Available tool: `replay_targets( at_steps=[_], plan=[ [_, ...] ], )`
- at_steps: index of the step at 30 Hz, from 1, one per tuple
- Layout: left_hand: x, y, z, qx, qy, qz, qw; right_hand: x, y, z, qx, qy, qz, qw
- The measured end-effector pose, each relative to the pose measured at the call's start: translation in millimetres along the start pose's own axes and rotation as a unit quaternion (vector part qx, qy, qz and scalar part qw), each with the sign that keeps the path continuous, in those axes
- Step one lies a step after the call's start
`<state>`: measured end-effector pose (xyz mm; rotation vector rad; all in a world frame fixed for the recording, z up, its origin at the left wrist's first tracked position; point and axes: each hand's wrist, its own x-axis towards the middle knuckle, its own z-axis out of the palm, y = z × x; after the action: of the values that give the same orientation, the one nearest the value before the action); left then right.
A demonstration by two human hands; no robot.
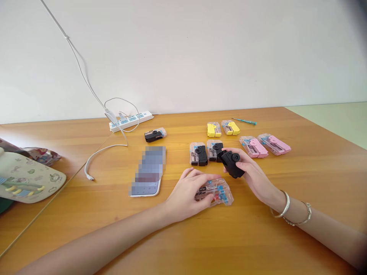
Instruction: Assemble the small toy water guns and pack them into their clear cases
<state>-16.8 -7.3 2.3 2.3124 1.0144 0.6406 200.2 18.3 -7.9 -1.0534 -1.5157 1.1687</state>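
My left hand (192, 194) is closed around a clear water gun body (219, 193) that rests on the table, its "MINI" label and blue inner parts showing between thumb and fingers. In my right hand (255, 175), thumb and fingers grip a black plastic cover (233, 164) with a round knob, held just above the table. Right behind it lie a black-and-clear mini water gun (215, 152) and another black one (198, 154). Two yellow ones (214, 130) and two pink ones (254, 148) lie farther back and to the right.
A phone (149, 172) lies left of my hands, with one more black water gun (155, 134) behind it. A teal screwdriver (245, 121) is at the back. White cables run from a power strip (132, 121) near the wall. A patterned bag (31, 177) stands at far left.
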Motion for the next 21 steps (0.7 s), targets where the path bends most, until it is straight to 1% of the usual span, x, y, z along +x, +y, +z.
replay_targets(
  at_steps=[3,6,8,11,14,17,21],
  plan=[
    [0.2,-0.7,-0.2,-0.085,0.016,-0.042,0.995,1.2,0.1,0.5,0.011,0.003,0.025,1.000],
    [1.5,-3.0,-0.1,-0.212,0.031,-0.079,0.974,2.1,-0.5,2.3,0.033,0.006,0.043,0.999],
    [2.8,-4.9,-0.3,-0.265,0.051,-0.095,0.958,1.6,-1.3,3.9,0.038,-0.003,0.041,0.998],
    [4.4,-7.7,-0.3,-0.322,0.091,-0.108,0.936,-0.2,-2.3,6.4,0.033,-0.016,0.036,0.999],
    [4.4,-10.0,0.0,-0.360,0.110,-0.128,0.917,-1.9,-2.8,7.7,0.039,-0.023,0.042,0.998],
    [3.5,-10.7,0.0,-0.366,0.117,-0.141,0.913,-2.2,-3.4,7.2,0.039,-0.028,0.034,0.998],
    [3.0,-8.2,-0.9,-0.400,0.108,-0.133,0.900,-2.0,-3.8,7.1,0.026,-0.045,0.030,0.998]
  ],
)
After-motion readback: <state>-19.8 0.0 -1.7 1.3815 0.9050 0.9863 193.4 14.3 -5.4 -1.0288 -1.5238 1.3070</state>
